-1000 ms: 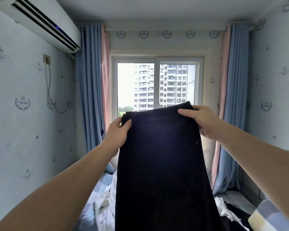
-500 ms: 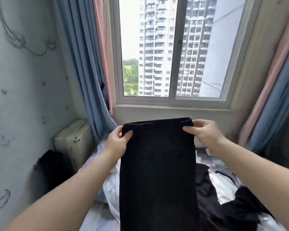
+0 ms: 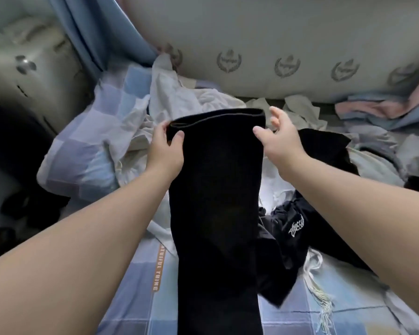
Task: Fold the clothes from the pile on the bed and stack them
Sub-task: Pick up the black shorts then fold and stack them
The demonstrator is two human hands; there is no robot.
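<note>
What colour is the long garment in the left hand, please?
Plain black; the garment shows best in the head view.

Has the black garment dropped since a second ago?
Yes, downward: the black garment topped out against the window, now below the wall emblems, over the bed.

Black garment [image 3: 215, 201]; blue-lilac checked bedsheet [image 3: 135, 298]; white clothes [image 3: 179, 93]; blue curtain [image 3: 92, 27]

1. The long black folded garment [image 3: 215, 189] is hanging down the middle, blocking the way between the left hand [image 3: 166, 151] and the right hand [image 3: 281, 139].
2. Crumpled white clothes [image 3: 179, 97] are crowding the room beyond, up to the pale emblem-printed wall [image 3: 276, 44].
3. A black garment with white lettering [image 3: 293, 228] is filling the right side (just beside the hanging one).
4. The blue checked bedsheet [image 3: 135, 298] is lying bare at lower left.
</note>
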